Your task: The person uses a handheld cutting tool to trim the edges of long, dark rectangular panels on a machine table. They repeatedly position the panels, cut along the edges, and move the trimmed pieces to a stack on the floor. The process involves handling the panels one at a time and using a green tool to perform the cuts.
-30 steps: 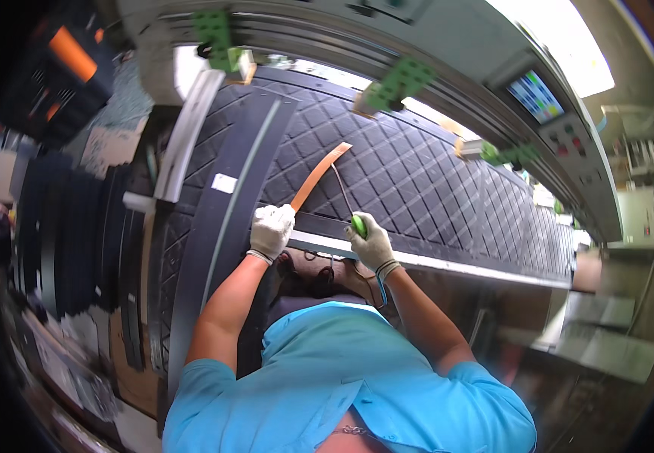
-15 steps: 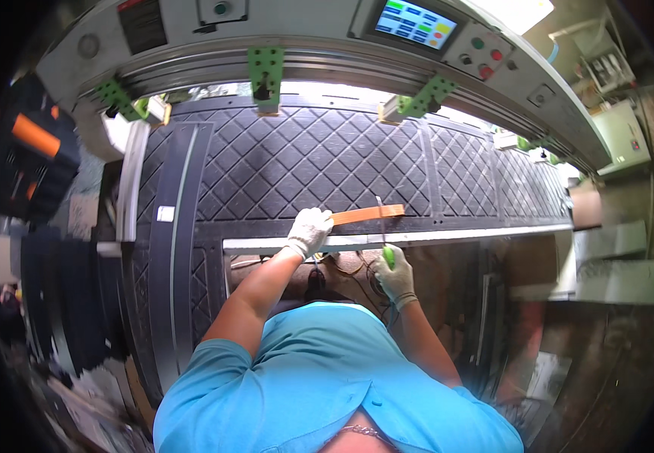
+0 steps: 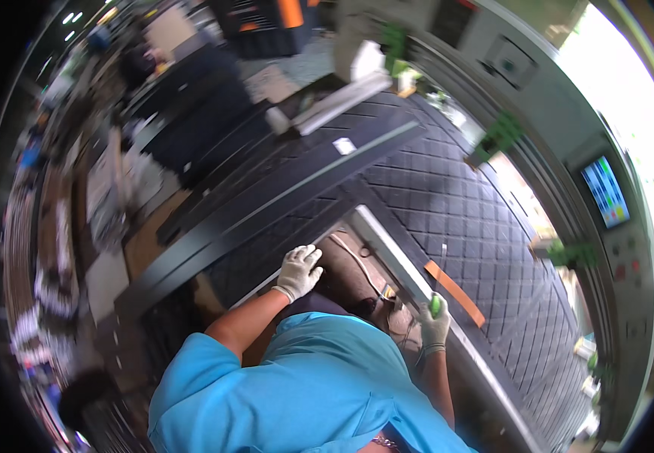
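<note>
Orange strip: lies in a gentle curve on the black diamond-grooved work surface, just past the silver edge bar; neither hand has hold of it.
Right hand: gloved in off-white, its fingers wrapped round a green handle, at the edge bar and just beside the strip.
Beyond the handle: a thin pale piece shows against the dark surface; from here I can't tell whether it joins the handle.
Left hand: gloved too, well apart from the strip, fingers loosely extended and a little spread, with nothing visible in them; it is over the near rim of the gap, though I can't tell whether it touches.
Gap in the bench: cables show on the floor down there, between the two hands.
Long dark panel: slants past the left hand, with a pale stripe along it and a white label near its far end.
Machine across the bench: a grey housing with a lit screen and green brackets beneath.
Person at work: blue shirt, bare forearms.
</note>
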The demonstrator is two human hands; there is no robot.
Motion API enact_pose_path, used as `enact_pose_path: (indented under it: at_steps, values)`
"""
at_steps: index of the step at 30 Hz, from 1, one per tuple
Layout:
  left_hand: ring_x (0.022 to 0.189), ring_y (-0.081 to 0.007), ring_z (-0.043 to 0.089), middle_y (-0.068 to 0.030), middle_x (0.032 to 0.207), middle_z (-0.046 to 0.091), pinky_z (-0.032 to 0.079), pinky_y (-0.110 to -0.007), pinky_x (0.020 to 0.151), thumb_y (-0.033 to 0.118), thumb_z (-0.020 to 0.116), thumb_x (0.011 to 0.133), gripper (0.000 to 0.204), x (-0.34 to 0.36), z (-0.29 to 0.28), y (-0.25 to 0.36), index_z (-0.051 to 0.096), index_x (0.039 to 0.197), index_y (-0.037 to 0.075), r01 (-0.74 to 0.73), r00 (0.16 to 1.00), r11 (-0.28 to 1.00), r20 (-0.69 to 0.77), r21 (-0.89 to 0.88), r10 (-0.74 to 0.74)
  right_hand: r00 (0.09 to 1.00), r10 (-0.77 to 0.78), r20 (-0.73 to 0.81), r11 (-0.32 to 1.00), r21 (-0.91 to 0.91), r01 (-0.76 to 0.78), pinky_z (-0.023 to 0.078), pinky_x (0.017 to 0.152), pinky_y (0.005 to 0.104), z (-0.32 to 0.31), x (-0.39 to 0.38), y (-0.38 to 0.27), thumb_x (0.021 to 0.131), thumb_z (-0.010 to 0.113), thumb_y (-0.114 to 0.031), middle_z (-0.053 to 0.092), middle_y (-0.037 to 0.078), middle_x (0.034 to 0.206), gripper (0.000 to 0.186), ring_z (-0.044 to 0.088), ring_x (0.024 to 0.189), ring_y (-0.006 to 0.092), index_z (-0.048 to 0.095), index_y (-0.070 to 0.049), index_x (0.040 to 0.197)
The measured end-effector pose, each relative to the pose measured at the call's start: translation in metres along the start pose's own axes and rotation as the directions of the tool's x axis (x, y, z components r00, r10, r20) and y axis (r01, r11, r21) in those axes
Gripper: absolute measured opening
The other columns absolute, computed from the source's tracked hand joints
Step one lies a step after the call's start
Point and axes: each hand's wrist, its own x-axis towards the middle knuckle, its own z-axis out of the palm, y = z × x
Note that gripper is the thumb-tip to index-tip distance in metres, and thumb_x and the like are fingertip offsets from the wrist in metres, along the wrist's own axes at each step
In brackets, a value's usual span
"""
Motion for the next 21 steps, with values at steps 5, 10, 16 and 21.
enact_pose_path:
  at_steps: [5,10,16,21]
  values:
    - [0.129,-0.0391,0.061,-0.0168,0.137,0.067,0.047,-0.052,0.111,0.031,0.076,0.093,0.045,-0.102,-0.054,-0.054,0.069,0.132,0.009,0.506,0.842,0.862,-0.236,0.03,-0.486,0.973,0.042,0.226,0.964,0.246,-0.099,0.051,0.059,0.0261,0.023,0.029,-0.029,0.096,0.068,-0.003,0.062,0.0,0.085,0.031,0.059,0.066,0.0081,0.065,-0.005,0.128]
    - [0.125,-0.043,0.062,-0.0199,0.134,0.068,0.05,-0.052,0.106,0.035,0.072,0.098,0.042,-0.185,-0.084,-0.118,0.069,0.129,0.008,0.837,0.401,0.515,-0.431,-0.187,-0.809,0.92,0.019,0.392,0.937,0.315,-0.153,0.055,0.058,0.0275,0.079,0.011,-0.063,0.096,0.066,-0.001,0.068,0.005,0.092,0.038,0.063,0.068,0.0106,0.061,-0.005,0.134]
    - [0.083,-0.0276,0.062,-0.0077,0.089,0.06,0.052,-0.044,0.071,0.046,0.07,0.101,0.038,-0.294,-0.109,-0.262,0.069,0.101,0.008,0.373,-0.275,-0.111,0.005,-0.921,-0.961,0.913,0.06,0.403,0.966,0.208,-0.155,0.056,0.062,0.0277,0.177,-0.047,-0.088,0.095,0.071,-0.002,0.07,0.007,0.095,0.038,0.066,0.073,0.0123,0.066,-0.004,0.133]
    - [0.09,-0.0235,0.067,-0.0057,0.104,0.068,0.058,-0.04,0.078,0.053,0.081,0.094,0.049,-0.332,-0.097,-0.367,0.069,0.112,0.009,-0.507,0.204,-0.497,0.462,-0.704,-0.863,0.898,-0.031,0.439,0.999,0.005,0.032,0.058,0.067,0.0284,0.261,-0.108,-0.125,0.096,0.066,0.0,0.073,0.006,0.096,0.041,0.069,0.077,0.0132,0.062,-0.005,0.136]
